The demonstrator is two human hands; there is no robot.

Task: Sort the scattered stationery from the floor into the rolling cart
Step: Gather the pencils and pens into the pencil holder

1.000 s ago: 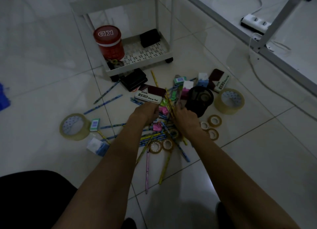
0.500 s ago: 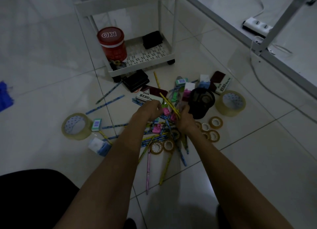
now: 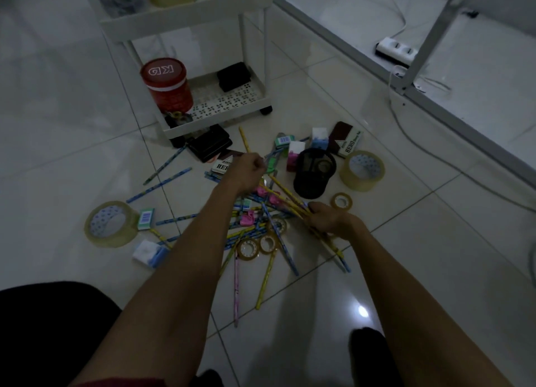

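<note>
Pencils (image 3: 266, 279), pink clips (image 3: 248, 219) and small tape rolls (image 3: 248, 248) lie scattered in a pile on the tiled floor. My right hand (image 3: 327, 219) grips a bundle of yellow pencils (image 3: 285, 194) that sticks out up-left and down-right of the fist. My left hand (image 3: 246, 169) hovers over the far side of the pile with its fingers curled, pinching the end of a blue pencil (image 3: 274, 153). The white rolling cart (image 3: 214, 121) stands beyond the pile; its bottom tray holds a red canister (image 3: 166, 84) and a black box (image 3: 233, 76).
A black mesh pen holder (image 3: 314, 173) lies on its side right of the pile. Large tape rolls (image 3: 111, 224) (image 3: 362, 170), HERO stamp pad boxes (image 3: 346, 141) and erasers (image 3: 149, 253) ring the pile. A table leg (image 3: 423, 38), power strip (image 3: 397, 50) and cable run at right.
My right hand has drawn back toward me and to the right with the yellow pencils in it. My left hand has moved away from it, toward the cart.
</note>
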